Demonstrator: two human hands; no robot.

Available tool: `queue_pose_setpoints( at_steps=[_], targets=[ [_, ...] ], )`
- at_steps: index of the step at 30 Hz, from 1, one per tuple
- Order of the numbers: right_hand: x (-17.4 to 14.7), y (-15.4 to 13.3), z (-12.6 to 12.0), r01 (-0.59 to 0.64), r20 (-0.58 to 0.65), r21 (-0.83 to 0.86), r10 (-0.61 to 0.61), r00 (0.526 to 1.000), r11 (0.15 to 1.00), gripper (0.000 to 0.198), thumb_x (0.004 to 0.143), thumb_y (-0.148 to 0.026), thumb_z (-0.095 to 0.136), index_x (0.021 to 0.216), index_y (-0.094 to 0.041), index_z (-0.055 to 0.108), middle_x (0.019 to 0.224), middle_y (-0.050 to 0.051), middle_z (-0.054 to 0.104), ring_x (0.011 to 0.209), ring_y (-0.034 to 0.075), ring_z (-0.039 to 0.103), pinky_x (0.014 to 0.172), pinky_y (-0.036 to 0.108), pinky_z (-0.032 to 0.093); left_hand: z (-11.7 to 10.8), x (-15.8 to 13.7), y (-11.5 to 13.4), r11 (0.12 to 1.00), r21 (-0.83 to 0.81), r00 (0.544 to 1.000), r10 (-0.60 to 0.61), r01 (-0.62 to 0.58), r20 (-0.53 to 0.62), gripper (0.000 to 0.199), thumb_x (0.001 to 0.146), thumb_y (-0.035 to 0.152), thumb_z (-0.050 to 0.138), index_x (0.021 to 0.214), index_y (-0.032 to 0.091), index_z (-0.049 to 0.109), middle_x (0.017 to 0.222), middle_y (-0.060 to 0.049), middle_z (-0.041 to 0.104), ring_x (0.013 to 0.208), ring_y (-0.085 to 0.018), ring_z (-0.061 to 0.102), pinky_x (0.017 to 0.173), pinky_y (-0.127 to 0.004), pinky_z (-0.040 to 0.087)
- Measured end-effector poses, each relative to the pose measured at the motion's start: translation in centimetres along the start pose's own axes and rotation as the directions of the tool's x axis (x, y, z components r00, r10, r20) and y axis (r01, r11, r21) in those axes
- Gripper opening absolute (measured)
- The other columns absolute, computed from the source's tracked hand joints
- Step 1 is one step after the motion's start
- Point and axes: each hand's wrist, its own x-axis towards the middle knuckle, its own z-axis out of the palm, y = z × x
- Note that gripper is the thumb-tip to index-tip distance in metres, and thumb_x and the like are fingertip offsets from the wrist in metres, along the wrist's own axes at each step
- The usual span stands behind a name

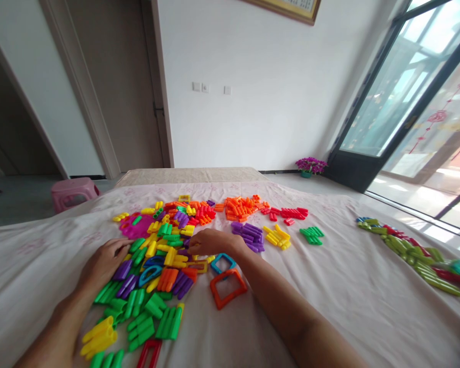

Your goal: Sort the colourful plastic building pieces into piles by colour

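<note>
A mixed heap of plastic building blocks, among them a yellow block [172,257], spreads over the cloth in front of me. My left hand [106,259] rests at the heap's left edge, fingers loosely bent with a gap by the thumb, beside a green block [138,244]. Over the heap's right side, my right hand [209,242] has its fingers curled together and pointing down. A purple block [185,243] lies at its fingertips; whatever they grip is hidden. Right of that hand are grouped purple blocks [249,236]. Closer to me lie an orange square frame [215,296] and a blue frame [213,265].
Sorted piles of orange blocks [239,208], red blocks [293,213], yellow blocks [278,236] and green blocks [312,235] lie farther off. Light green pieces [400,248] are at the far right. A pink stool [74,191] stands beyond the cloth [329,291].
</note>
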Motion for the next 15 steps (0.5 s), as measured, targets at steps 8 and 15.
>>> queue_pose_setpoints(
  at_steps=[8, 15],
  targets=[
    [-0.01, -0.35, -0.01, 0.003, -0.004, -0.017, -0.003, 1.000, 1.000, 0.035, 0.098, -0.043, 0.046, 0.100, -0.020, 0.071, 0.100, 0.008, 0.072, 0.084, 0.018, 0.062, 0.068, 0.028, 0.042, -0.01, -0.02, 0.05, 1.000, 0.000, 1.000, -0.004, 0.004, 0.004, 0.043, 0.086, 0.048, 0.045, 0.103, 0.021, 0.074, 0.116, -0.011, 0.071, 0.112, -0.027, 0.063, 0.103, -0.039, 0.046],
    [0.02, -0.31, 0.05, 0.008, -0.009, -0.041, -0.009, 1.000, 0.999, 0.035, 0.098, -0.042, 0.047, 0.098, -0.019, 0.072, 0.096, 0.008, 0.072, 0.081, 0.018, 0.063, 0.065, 0.027, 0.042, 0.20, 0.03, -0.38, 1.000, 0.007, 1.000, 0.019, -0.019, -0.014, 0.043, 0.086, 0.049, 0.046, 0.103, 0.022, 0.074, 0.113, -0.009, 0.072, 0.109, -0.026, 0.064, 0.100, -0.038, 0.048]
  ],
)
